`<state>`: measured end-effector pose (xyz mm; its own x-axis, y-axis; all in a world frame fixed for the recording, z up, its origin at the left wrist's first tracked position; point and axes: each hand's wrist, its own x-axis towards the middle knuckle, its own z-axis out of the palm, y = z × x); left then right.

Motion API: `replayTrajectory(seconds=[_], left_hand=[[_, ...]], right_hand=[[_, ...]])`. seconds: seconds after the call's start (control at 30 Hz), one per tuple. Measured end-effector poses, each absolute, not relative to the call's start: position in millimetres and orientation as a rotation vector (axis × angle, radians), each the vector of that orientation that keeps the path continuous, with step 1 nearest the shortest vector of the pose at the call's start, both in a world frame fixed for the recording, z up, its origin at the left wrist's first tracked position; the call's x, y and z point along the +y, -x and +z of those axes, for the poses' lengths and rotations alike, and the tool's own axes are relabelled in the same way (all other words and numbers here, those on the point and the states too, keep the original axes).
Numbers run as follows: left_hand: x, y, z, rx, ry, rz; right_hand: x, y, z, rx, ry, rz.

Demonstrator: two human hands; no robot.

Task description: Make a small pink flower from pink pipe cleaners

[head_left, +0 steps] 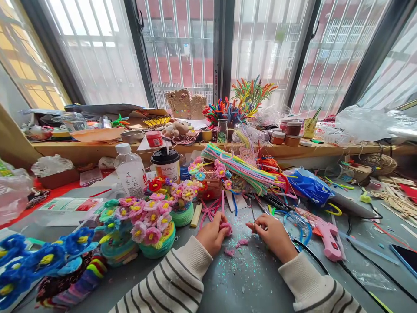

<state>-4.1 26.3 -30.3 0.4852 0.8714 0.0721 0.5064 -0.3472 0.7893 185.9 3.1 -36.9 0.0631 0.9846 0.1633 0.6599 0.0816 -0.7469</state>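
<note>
My left hand (210,238) is closed around a curled pink pipe cleaner (227,228), which shows at the thumb and fingertips. Straight pink pipe cleaners (208,211) lie just beyond that hand. To the right, my right hand (273,237) has its fingers pinched together at a thin dark rod (252,211) pointing away from me; its kind is too small to tell. Between the hands, two short fuzzy pink bits (242,243) rest on the grey tabletop (224,289), among scattered shiny green glitter.
Pipe-cleaner flowers (153,217) in round pots crowd the left, with blue flowers (45,256) nearer me. A bottle (129,171) and lidded cup (165,165) stand behind. A pipe-cleaner bundle (244,169) lies ahead. A corded pink glue gun (327,237) and phone (405,261) lie right.
</note>
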Motion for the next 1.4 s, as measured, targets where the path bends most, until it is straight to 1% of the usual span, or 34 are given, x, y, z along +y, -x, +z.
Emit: replayTrajectory(seconds=[0.1,0.17,0.43,0.63,0.83,0.93,1.0,1.07,1.4], left_hand=[[25.2,6.4,-29.3,1.102,-2.169,0.614],[24.4,7.4,-30.1,1.061,-2.164,0.635],[19.9,7.6,-28.4,0.931,-1.487,0.764],[8.1,-0.1,-16.3,0.989,-1.296,0.716],[7.7,-1.3,-12.7,1.014,-1.102,0.782],[8.6,-1.4,-15.1,1.024,-1.03,0.825],[8.8,-1.6,-17.3,1.043,-1.039,0.854],[8.5,-1.6,-19.4,1.054,-1.077,0.881],[3.8,-4.4,-22.6,1.03,-1.135,0.913]], right_hand=[[0.7,-185.4,-38.8,-1.732,1.692,0.478],[0.0,-186.6,-39.7,-1.761,1.724,0.435],[-1.0,-194.0,-39.3,-1.818,1.822,0.335],[-6.9,-192.6,-35.7,-1.875,2.018,0.109],[-7.9,-192.0,-29.6,-1.929,1.989,0.153],[-13.2,-181.4,-22.6,-1.948,1.823,0.278],[-18.2,-170.9,-18.7,-1.855,1.555,0.613],[-22.9,-160.7,-16.9,-1.774,1.391,0.794],[-26.6,-149.3,-24.3,-1.585,1.278,1.01]])
